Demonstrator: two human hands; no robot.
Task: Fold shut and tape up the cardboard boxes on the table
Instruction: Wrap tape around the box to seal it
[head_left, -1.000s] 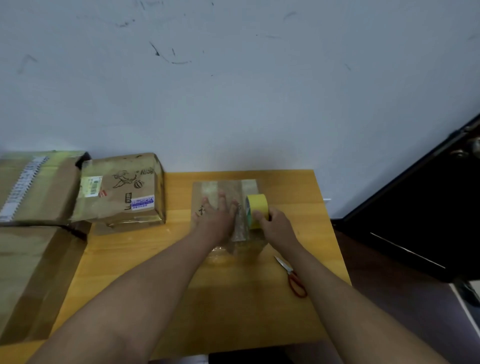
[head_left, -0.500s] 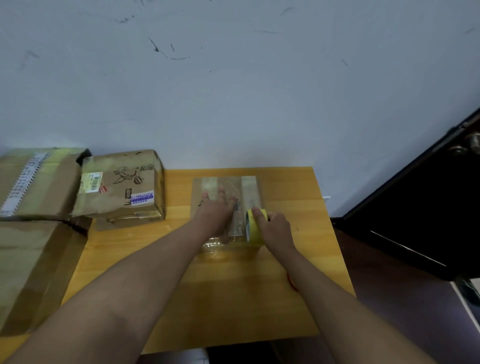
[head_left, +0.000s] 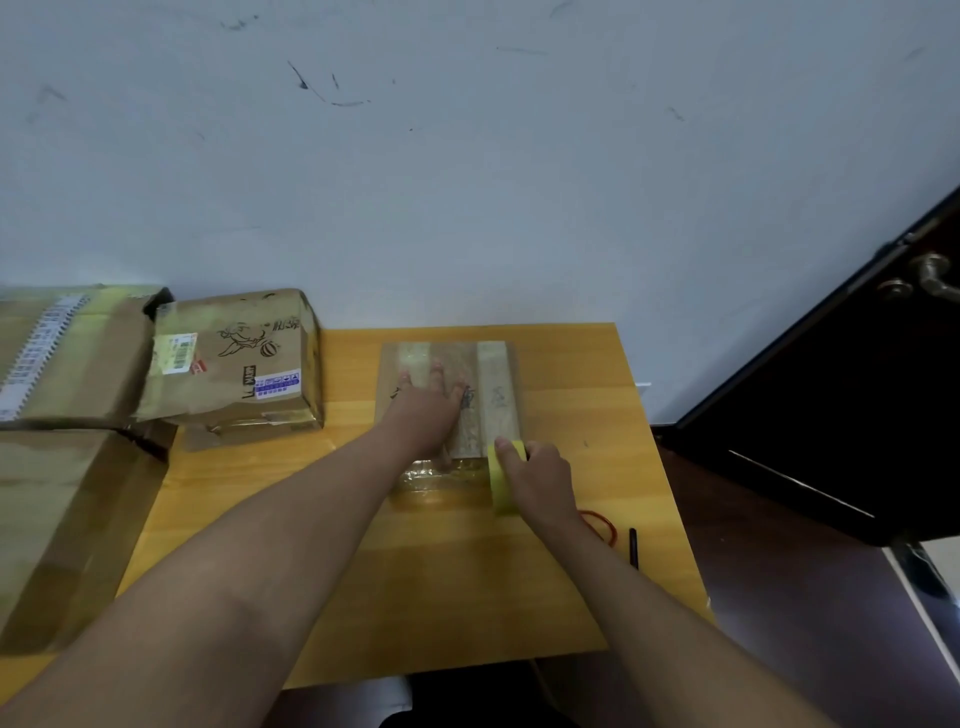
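Centrally, one flat box (head_left: 447, 400) was pressed by the flat left hand (head_left: 428, 410); the right hand (head_left: 540, 478) gripped one yellow tape roll (head_left: 500, 478) at its five o'clock; labels on one printed box (head_left: 239, 364) at nine o'clock were unreadable.

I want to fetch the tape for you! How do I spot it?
Look at the orange wooden table against the white wall. At the near edge of the flat brown cardboard box in its middle, the right hand grips a yellow tape roll, the only bright yellow ring there.

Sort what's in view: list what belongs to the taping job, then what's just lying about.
In use: flat box, yellow tape roll, left hand pressing the box, right hand gripping the roll.
Lying about: scissors, black pen, printed box.
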